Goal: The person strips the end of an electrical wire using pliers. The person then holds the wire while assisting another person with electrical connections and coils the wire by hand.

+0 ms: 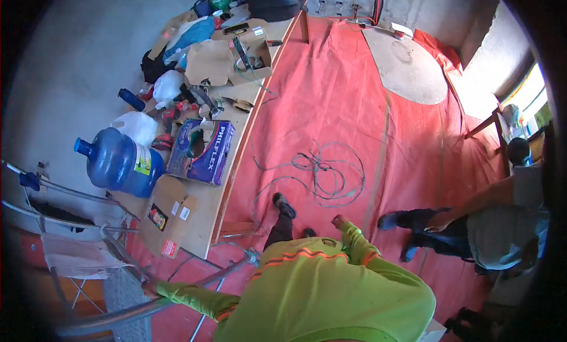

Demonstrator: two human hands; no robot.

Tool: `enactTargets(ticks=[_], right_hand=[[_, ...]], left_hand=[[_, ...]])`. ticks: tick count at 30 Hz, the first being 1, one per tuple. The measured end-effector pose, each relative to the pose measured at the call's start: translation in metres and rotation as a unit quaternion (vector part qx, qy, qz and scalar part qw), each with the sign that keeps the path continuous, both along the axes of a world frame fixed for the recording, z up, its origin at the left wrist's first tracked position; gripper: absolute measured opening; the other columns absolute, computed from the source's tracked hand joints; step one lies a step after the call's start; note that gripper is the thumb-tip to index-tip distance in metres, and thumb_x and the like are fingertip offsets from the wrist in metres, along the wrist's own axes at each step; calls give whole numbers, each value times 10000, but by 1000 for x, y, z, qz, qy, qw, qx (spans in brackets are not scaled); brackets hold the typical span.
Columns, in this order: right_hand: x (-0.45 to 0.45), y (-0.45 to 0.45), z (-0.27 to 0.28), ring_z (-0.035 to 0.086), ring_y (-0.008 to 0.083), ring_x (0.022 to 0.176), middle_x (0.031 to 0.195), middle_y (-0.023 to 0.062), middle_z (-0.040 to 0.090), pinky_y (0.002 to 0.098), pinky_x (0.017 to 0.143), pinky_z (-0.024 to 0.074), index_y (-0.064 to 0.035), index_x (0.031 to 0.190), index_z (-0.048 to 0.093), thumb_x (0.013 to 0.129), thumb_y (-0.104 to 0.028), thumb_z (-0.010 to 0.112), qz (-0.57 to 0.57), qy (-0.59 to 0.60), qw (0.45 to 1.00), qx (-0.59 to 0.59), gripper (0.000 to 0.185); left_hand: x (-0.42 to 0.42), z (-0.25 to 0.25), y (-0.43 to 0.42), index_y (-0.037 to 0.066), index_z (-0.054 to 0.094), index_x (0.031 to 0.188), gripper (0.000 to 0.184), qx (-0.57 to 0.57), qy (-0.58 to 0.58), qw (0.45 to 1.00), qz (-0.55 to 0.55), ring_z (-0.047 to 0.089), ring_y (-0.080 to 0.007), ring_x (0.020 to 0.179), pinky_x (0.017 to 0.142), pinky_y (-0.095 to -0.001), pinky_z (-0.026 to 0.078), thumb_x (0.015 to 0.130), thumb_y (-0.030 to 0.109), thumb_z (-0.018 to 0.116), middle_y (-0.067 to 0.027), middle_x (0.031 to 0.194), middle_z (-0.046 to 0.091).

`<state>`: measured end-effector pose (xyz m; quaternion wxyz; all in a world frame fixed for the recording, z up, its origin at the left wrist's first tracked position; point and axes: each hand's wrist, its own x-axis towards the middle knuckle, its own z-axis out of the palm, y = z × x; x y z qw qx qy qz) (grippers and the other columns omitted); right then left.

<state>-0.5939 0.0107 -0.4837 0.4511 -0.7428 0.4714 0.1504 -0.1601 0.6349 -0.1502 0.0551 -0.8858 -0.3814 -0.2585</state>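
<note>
My left hand (151, 288) reaches out to the lower left and is closed on a metal tube (195, 283) of a tubular frame. Its fingers are small and partly hidden. In front of my body, my right hand (339, 221) hangs over the red floor covering with its fingers curled in, and nothing shows in it. Just beyond that hand lies a loosely coiled cable (322, 168) on the floor. Both of my sleeves are lime green.
On the left, a table (236, 165) bears a blue water jug (121, 165), a PHILFLEX box (201, 152), open cardboard (168, 215), pliers (238, 104) and several tools. Another person (502, 224) sits at the right, legs stretched towards me. A pale board (407, 67) lies at the back.
</note>
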Motion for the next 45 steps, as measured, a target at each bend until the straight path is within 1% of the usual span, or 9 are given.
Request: enactTargets(ticks=[4,12,19,22,28,31,36,42,45], right_hand=[[-14,-7,-33,649,336,920,967,160,684,448,828,517,-74,962,681,828,-315,554,210,50,975,-61,303],[4,0,-10,636,262,822,925,132,673,411,717,513,-64,967,652,847,-283,555,81,44,995,-25,268],[55,8,155,639,344,886,933,196,660,440,771,495,-17,996,648,855,-321,516,4,-149,988,28,360],[88,16,179,641,308,813,935,161,669,404,754,499,-27,1032,655,898,-421,513,27,-326,945,15,440],[103,47,371,568,123,787,892,11,641,286,700,466,-57,1084,628,995,-483,348,-31,-553,757,346,517],[84,26,385,541,105,772,891,12,628,274,669,452,-62,1065,629,1006,-471,302,15,-415,830,372,527],[41,20,423,544,101,795,901,8,619,266,717,446,-50,1054,607,1008,-391,378,-102,-502,740,436,413],[30,10,398,539,99,758,888,19,605,256,687,447,-19,1048,590,961,-220,526,-206,-518,758,338,228],[18,-12,400,563,96,759,869,18,601,244,662,448,-21,1030,579,967,-212,511,-248,-508,808,168,213]], left_hand=[[-7,19,-20,95,636,928,364,-12,-18,1000,-19,633,-284,847,733,-435,508,861,435,526,-118,921,639],[-16,93,-112,40,612,930,347,-68,-290,937,-184,596,-290,891,784,-435,474,879,365,501,-145,954,609],[-119,182,-322,-23,585,933,329,-208,-507,663,-510,554,-298,941,842,-434,434,899,284,472,-176,992,574],[-175,163,-384,-17,552,886,306,-213,-373,602,-672,542,-300,945,865,-450,410,917,267,442,-199,1008,561],[-235,126,-438,38,611,904,122,-294,-52,219,-929,585,-318,948,788,-423,498,801,100,596,-136,1010,583],[-252,119,-457,32,621,917,196,-288,25,100,-952,598,-298,944,812,-398,503,731,84,656,-114,993,587],[-274,114,-491,40,625,922,269,-253,129,-20,-959,605,-270,919,808,-379,505,668,71,705,-100,944,594],[-274,87,-523,19,592,876,164,-291,165,-61,-940,588,-276,912,784,-374,494,721,-26,620,-114,975,594],[-279,79,-540,28,598,901,112,-427,128,74,-892,581,-286,966,888,-395,456,798,71,607,-146,980,589]])
